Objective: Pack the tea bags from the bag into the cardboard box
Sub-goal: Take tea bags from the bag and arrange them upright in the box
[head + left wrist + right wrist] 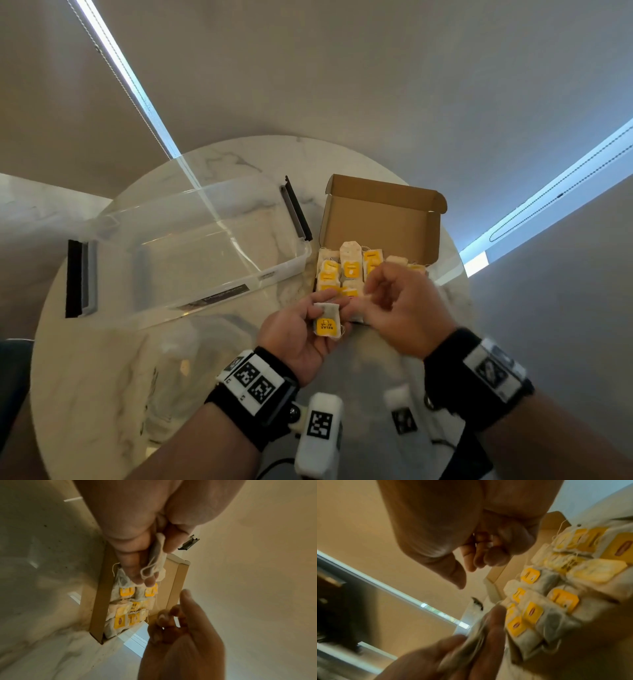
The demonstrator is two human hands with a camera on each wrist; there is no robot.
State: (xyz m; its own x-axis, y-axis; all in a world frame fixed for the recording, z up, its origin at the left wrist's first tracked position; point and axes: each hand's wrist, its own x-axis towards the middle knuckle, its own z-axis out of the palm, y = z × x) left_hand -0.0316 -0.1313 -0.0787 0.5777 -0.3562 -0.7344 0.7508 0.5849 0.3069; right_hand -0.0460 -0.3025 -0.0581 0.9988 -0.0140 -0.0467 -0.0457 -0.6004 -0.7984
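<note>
Evidently the person keeps the cardboard box (380,219) close in front, lid folded back, so that both hands can work just above its near edge. Inside it lie rows of packed tea bags (349,267), most with their yellow tags up, filling the near part of the floor while the far part is bare cardboard. The left hand (298,339) grasps one tea bag (328,320) between thumb and fingers, tag side towards the head camera (the tag reads upside down from there), held just short of the box's near edge, probably so that the other hand can take it or straighten it. The right hand (400,308) hovers over the near right of the box with its fingers curled inward; it is blurred, and whether it pinches a string or holds nothing cannot be told. A clear plastic tub (191,246) stands to the left of the box on the round marble table (102,377). The bag the tea bags come from cannot be made out with certainty.
</note>
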